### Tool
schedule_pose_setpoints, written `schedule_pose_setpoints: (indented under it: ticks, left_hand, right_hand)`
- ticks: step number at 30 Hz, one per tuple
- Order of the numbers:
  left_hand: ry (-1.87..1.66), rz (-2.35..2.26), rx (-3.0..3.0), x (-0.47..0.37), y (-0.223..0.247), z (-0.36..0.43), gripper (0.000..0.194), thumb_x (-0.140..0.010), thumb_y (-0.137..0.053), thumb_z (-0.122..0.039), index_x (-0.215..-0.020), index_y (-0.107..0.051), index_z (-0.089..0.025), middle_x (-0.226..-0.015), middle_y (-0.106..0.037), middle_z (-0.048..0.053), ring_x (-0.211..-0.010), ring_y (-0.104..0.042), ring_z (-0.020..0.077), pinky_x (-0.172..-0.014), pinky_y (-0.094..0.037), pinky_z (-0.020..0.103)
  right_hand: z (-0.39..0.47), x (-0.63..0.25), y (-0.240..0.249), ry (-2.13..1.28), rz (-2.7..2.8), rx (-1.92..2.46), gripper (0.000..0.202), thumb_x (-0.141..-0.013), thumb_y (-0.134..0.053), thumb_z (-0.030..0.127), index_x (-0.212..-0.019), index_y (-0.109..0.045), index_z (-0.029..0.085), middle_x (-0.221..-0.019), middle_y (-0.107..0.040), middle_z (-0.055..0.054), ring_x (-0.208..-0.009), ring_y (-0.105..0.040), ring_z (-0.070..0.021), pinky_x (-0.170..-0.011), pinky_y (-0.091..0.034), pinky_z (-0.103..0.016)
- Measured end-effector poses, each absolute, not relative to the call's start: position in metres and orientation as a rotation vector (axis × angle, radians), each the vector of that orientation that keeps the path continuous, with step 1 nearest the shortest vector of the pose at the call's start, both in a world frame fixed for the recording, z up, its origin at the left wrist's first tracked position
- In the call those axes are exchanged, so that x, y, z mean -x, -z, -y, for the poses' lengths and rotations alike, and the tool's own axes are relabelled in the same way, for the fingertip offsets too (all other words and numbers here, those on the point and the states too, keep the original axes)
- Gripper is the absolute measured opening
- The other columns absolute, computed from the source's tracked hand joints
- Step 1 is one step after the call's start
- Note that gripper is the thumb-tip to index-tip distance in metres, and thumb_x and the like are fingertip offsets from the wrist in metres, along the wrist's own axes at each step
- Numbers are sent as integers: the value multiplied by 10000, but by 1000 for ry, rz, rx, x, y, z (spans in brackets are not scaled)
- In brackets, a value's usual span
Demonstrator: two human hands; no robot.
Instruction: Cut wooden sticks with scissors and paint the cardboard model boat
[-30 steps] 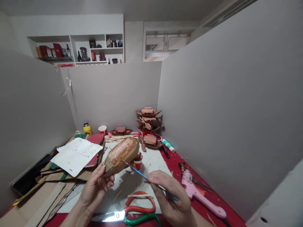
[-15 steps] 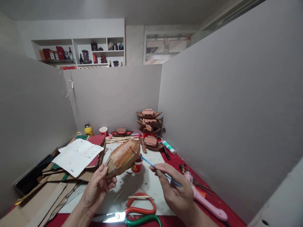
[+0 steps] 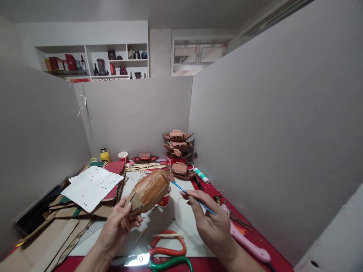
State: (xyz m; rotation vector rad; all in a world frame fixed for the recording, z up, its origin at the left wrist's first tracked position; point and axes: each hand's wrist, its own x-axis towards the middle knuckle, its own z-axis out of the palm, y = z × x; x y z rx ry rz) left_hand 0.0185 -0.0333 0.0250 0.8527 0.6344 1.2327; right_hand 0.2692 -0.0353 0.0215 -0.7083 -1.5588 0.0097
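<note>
My left hand (image 3: pixel 120 219) grips the near end of a cardboard boat hull (image 3: pixel 150 190), tilted up over the table. Brown paint covers much of its surface, while bare cardboard shows at the end by my fingers. In my right hand (image 3: pixel 211 221) is a thin blue paintbrush (image 3: pixel 180 187), pinched between thumb and fingers. The brush tip meets the far end of the hull. Partly hidden behind the hull stands a red paper cup (image 3: pixel 165 199). Scissors (image 3: pixel 167 249) with one orange and one green handle lie below, between my forearms.
Several finished model boats (image 3: pixel 177 144) are stacked at the back, with another boat (image 3: pixel 181 170) in front. Cardboard sheets and a white drawing (image 3: pixel 95 185) lie left. A pink-handled tool (image 3: pixel 249 241) and a glue tube (image 3: pixel 202 175) lie right. Grey partitions (image 3: pixel 136 113) surround the table.
The hull has turned and shifted slightly to the right. The brush tip has moved toward its far end, and brown paint shows over more of the visible surface.
</note>
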Motion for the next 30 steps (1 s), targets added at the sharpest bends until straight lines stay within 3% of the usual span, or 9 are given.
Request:
schedule_pose_setpoints:
  ticks: [9,16,22,30]
  left_hand:
    - [-1233,-666,-863,-19,-26,34,291,-757,-734,-291,-965,-564,-178,-793,-661,26,-616,-635,134,-545,-482,224]
    - [-1241,-652,-812,-18,-27,35,343,-739,-754,-301,-1005,-568,-188,-820,-677,31,-620,-642,131,-558,-493,223]
    - [-1256,-643,-806,-19,-29,35,318,-730,-762,-297,-962,-574,-190,-797,-672,18,-614,-640,132,-550,-490,223]
    - [-1238,-639,-809,-18,-26,35,310,-742,-748,-288,-987,-587,-187,-787,-677,32,-610,-635,136,-549,-485,226]
  right_hand:
    - [59,-249,-26,9,1838,420,449,-853,-519,10,-1245,-539,228,-986,-718,-80,-938,-685,-218,-801,-583,-363]
    - [36,-269,-19,-47,1466,777,205,-897,-563,131,-1061,-632,234,-933,-713,-48,-824,-692,-183,-753,-588,-326]
    - [42,-265,-16,-25,1598,623,303,-875,-575,98,-1138,-620,242,-974,-716,-57,-896,-699,-207,-782,-588,-349]
    - [38,-268,-17,-123,1428,752,156,-901,-583,188,-1027,-666,227,-905,-728,-53,-776,-720,-193,-721,-613,-326]
